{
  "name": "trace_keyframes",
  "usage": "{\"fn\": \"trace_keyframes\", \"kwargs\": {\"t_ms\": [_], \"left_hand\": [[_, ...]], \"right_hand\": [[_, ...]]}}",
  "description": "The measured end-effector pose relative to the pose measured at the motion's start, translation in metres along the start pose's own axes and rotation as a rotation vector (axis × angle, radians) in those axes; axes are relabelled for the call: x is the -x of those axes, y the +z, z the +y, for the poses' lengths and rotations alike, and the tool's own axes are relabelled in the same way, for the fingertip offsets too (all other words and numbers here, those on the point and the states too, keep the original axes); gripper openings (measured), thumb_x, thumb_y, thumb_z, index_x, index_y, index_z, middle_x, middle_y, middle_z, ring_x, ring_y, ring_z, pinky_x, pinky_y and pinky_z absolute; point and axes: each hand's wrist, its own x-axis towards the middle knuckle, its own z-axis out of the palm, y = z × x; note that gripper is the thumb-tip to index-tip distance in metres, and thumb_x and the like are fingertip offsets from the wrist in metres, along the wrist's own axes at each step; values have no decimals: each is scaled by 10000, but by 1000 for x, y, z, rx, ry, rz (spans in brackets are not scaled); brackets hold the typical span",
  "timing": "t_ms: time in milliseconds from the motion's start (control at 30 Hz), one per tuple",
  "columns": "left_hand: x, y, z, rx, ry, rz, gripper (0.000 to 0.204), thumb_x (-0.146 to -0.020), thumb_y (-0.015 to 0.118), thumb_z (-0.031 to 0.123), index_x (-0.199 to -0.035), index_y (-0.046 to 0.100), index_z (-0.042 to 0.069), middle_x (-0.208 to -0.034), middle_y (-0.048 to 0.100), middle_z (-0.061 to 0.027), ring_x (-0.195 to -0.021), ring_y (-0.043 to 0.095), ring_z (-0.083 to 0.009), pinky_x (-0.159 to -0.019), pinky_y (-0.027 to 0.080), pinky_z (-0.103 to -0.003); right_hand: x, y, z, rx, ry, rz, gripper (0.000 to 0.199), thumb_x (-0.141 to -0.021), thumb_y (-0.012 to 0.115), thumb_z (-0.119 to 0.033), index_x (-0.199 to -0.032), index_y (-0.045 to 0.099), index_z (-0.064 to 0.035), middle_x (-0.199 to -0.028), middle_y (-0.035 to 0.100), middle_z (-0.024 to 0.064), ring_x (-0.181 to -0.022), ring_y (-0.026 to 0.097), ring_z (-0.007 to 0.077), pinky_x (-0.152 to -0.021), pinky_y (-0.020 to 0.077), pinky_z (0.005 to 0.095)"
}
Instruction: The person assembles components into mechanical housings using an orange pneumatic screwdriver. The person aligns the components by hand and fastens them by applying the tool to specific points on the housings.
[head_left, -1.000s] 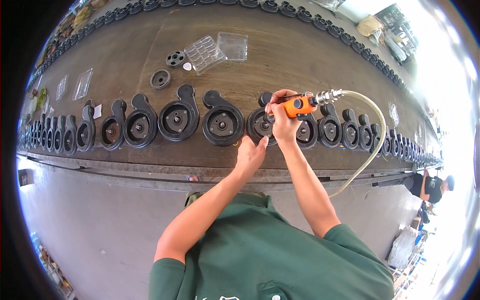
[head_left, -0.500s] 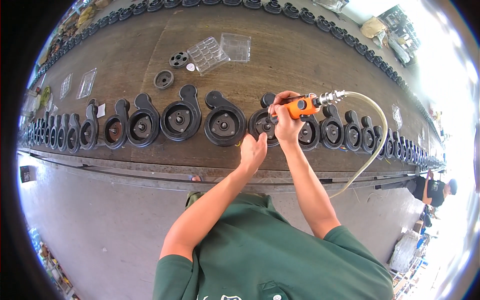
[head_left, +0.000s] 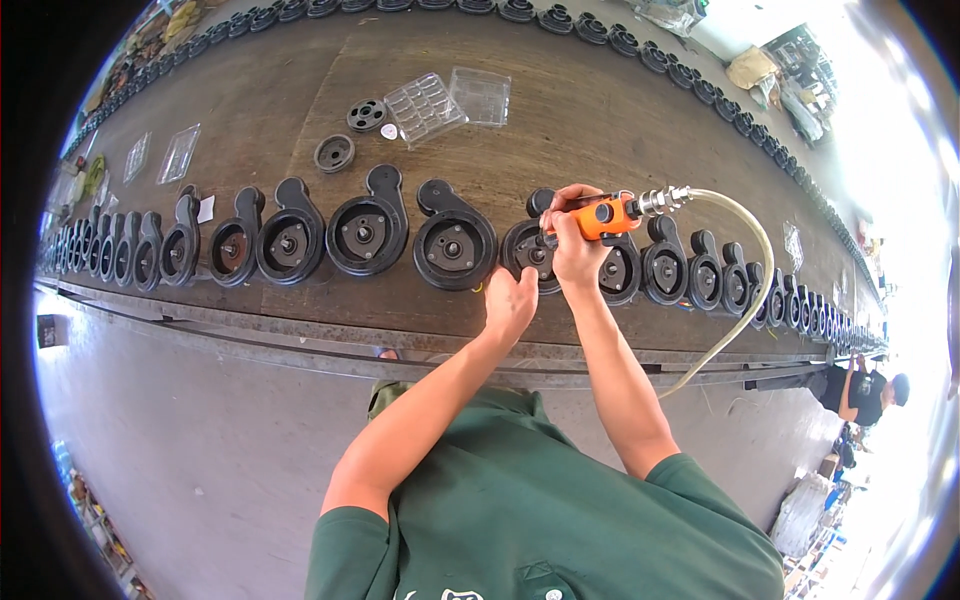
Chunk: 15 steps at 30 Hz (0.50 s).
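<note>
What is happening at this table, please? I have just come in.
A person is working with both hands on one black round part. The right hand grips an orange tool with a pale hose, its nose toward the part. The left hand is at the part's near edge. Similar parts stand in a row along the table. Whether the tool touches the part is hidden.

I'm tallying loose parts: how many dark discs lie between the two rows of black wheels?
2: the holed disc near the compartmented clear tray, and the other disc just below-left of it. Others may be hidden.
</note>
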Motion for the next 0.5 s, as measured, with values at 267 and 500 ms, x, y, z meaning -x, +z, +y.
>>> {"fn": "trace_keyframes", "kwargs": {"t_ms": [267, 500], "left_hand": [[-3, 0, -2, -24, -34, -3, 543, -883, 612, 285, -1204, 548, -148, -1119, 636, -378, -1122, 624, -471, -986, 482, -449], [1, -5, 8, -97, -52, -52, 574, -881, 611, 303, -1226, 532, -149, -1123, 631, -384, -1125, 617, -481, -994, 478, -448]], "right_hand": [[2, -1, 0, 57, -20, -23, 270, -843, 555, 60, -1103, 543, -13, -892, 608, 86, -692, 596, 166, -669, 527, 310], [5, -2, 1, 74, -41, -4, 260, -838, 553, 67, -1089, 542, -1, -888, 608, 90, -680, 594, 159, -654, 527, 300]]}}
